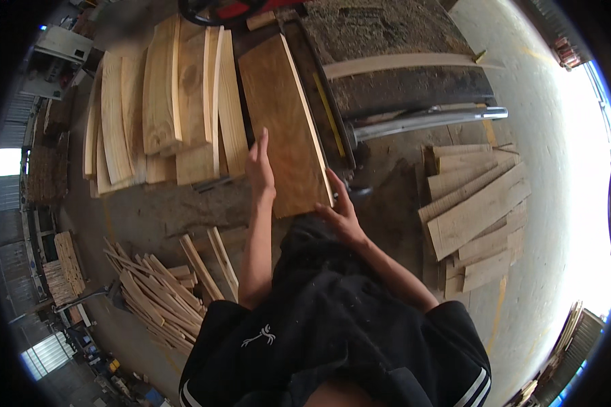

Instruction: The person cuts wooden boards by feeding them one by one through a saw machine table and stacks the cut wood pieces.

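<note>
A broad brown board (285, 122) lies lengthwise before me, a pale strip along its right edge. My left hand (261, 169) holds its left side, fingers lying straight along the edge. Near the lower right corner, my right hand (339, 207) grips it with the thumb on the face. Beyond the board's right edge is a dark metal channel (336, 136) with a yellow strip. A stack of pale planks (163, 88) sits just left of the board.
A sawdust-covered machine bed (400, 34) holds a thin strip (411, 62); below it runs a metal bar (434, 121). Brown boards (478, 200) are piled on the floor (536, 271) at right, loose offcuts (153, 295) at lower left. A red machine part (251, 13) is at the top.
</note>
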`<state>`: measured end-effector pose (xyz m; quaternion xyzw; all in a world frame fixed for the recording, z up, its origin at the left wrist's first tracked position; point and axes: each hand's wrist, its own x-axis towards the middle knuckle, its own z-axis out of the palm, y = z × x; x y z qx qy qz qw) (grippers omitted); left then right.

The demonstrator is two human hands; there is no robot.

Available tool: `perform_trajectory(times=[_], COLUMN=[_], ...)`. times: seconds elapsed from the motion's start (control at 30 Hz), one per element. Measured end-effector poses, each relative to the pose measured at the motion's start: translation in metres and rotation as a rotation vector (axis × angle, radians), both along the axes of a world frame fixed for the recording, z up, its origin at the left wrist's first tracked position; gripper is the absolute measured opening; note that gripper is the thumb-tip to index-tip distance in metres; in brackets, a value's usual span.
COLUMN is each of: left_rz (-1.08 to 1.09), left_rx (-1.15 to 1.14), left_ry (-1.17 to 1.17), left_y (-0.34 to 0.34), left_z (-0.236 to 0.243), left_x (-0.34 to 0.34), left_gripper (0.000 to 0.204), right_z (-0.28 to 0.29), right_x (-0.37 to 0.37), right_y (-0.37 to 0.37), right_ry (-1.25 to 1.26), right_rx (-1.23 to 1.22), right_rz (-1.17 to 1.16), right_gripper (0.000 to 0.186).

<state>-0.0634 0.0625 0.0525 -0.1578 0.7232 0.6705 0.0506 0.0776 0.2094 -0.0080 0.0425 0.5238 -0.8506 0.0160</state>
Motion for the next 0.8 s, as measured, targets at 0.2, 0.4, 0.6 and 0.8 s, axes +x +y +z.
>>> perform_trajectory(times=[0.2,0.4,0.6,0.8], left_rz=[0.042,-0.025,-0.083,-0.157], left_rx=[-0.183,-0.342,-0.605,-0.75], left_ry=[0.072,0.177,0.224,0.217], left_y=[0.002,0.013,0.032,0.044], left_z=[-0.017,-0.023,-0.015,-0.03], left_x=[-0.008,-0.019,-0.062,-0.095], left_gripper=[0.067,0.075,0.08,0.088], right_z=[-0.033,-0.031,-0.023,0.007], right_x=[0.009,-0.015,-0.055,-0.104], right_y=[-0.024,-0.036,-0.027,-0.064], right_ry=[-0.528,-0.634,-0.505,-0.792], right_rx=[-0.482,-0.574,0.579,-0.026], right_rz=[-0.035,-0.238,0.003,-0.277], right_gripper=[0.026,0.024,0.042,0.047])
